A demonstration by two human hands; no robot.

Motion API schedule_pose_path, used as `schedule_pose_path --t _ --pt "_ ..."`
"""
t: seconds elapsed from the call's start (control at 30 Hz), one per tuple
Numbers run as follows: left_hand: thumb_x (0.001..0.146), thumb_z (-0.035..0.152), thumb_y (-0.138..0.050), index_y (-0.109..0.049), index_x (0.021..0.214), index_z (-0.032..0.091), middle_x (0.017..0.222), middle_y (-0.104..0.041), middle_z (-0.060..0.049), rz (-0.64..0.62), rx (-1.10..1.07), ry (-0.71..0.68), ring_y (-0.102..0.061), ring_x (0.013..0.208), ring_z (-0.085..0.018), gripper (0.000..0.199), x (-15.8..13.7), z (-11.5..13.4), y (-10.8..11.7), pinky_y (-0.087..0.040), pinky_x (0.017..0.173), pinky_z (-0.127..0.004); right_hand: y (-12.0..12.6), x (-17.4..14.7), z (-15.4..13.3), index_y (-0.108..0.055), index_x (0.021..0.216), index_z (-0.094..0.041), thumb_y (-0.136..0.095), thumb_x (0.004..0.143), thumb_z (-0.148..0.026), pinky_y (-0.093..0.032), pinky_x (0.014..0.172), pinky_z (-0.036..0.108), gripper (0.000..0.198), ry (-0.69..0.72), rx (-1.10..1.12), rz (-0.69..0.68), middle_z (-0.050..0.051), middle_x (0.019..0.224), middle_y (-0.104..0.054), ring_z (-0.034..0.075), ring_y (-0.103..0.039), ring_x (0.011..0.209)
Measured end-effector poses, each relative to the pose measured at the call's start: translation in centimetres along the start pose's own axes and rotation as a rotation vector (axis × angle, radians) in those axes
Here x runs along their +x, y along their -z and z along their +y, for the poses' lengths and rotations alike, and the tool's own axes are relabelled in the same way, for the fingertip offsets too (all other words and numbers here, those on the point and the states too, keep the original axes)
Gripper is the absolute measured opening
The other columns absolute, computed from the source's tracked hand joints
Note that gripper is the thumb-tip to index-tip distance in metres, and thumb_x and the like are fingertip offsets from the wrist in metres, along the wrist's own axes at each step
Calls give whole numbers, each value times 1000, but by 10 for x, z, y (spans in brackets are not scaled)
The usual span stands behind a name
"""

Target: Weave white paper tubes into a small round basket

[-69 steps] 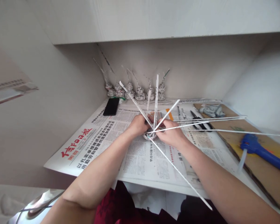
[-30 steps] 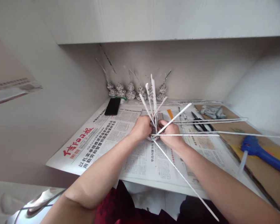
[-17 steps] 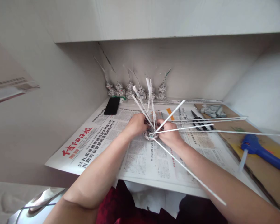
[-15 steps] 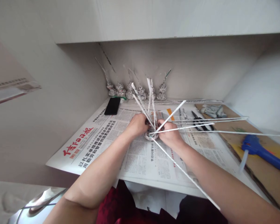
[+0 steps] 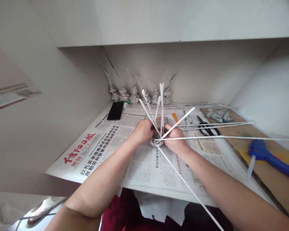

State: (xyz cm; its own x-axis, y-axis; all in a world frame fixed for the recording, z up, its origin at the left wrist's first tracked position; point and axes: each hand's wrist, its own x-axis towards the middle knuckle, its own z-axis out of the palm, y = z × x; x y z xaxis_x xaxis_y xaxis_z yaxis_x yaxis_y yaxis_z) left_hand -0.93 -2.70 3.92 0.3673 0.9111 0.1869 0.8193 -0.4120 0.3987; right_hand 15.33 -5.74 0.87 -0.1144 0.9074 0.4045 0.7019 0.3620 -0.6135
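Note:
Between my hands sits a small round weaving of rolled newspaper (image 5: 156,141), low over the newspaper sheet. Several white paper sticks (image 5: 179,122) fan up and outward from it, and one long stick (image 5: 190,188) runs down toward my right forearm. My left hand (image 5: 144,130) is closed on the weaving's left side, its fingertips partly behind the sticks. On the other side, my right hand (image 5: 176,138) grips the weaving with bent fingers, and a long paper stick passes across it to the right.
Several gourd-shaped paper weavings (image 5: 134,94) line the back wall. A black phone (image 5: 115,110) lies at the left on the newspaper (image 5: 106,147). To the right are black-handled scissors (image 5: 208,128), cardboard (image 5: 267,179), crumpled paper (image 5: 219,115) and a blue glue gun (image 5: 267,155).
The upright sticks have shifted slightly, and the shorter stick that pointed right now stands up among them. Both hands stay on the weaving; the view has moved a little.

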Motion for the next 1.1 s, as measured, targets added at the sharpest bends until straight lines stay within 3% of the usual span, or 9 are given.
schedule_pose_path --t 0.07,0.27,0.5,0.8,1.1 --pt "72 24 -60 -73 87 15 87 -72 -11 13 -4 16 -66 83 -23 22 0 1 -1 -49 73 -29 0 0 1 -62 77 -22 -56 76 -24 -39 58 24 6 30 23 -11 0 67 -64 16 -59 64" --pt "72 22 -58 -72 85 15 86 -72 -10 4 -70 27 -66 83 -22 20 -1 5 -3 -49 73 -28 1 -1 1 -67 96 -24 -55 76 -14 -47 70 26 26 107 77 -24 1 83 -70 18 -65 78" --pt "68 18 -59 -70 82 15 86 -72 -7 20 -170 -1 -65 82 -21 18 3 -3 -13 -49 73 -28 3 -1 2 -68 93 -24 -53 77 -11 -47 77 28 26 166 2 -44 3 88 -71 20 -66 87" --pt "70 16 -57 -70 84 15 80 -71 -2 -32 -393 -54 -63 75 -15 19 5 -4 -14 -49 71 -24 2 1 4 -66 97 -22 -52 79 -12 -47 79 29 25 147 138 -5 5 102 -69 19 -64 92" --pt "63 24 -69 -69 74 13 73 -70 -3 6 -491 70 -63 71 -15 15 9 -8 -23 -50 65 -24 9 0 -3 -56 80 -21 -51 82 -23 -36 57 24 6 55 -42 -4 1 70 -62 15 -57 63"
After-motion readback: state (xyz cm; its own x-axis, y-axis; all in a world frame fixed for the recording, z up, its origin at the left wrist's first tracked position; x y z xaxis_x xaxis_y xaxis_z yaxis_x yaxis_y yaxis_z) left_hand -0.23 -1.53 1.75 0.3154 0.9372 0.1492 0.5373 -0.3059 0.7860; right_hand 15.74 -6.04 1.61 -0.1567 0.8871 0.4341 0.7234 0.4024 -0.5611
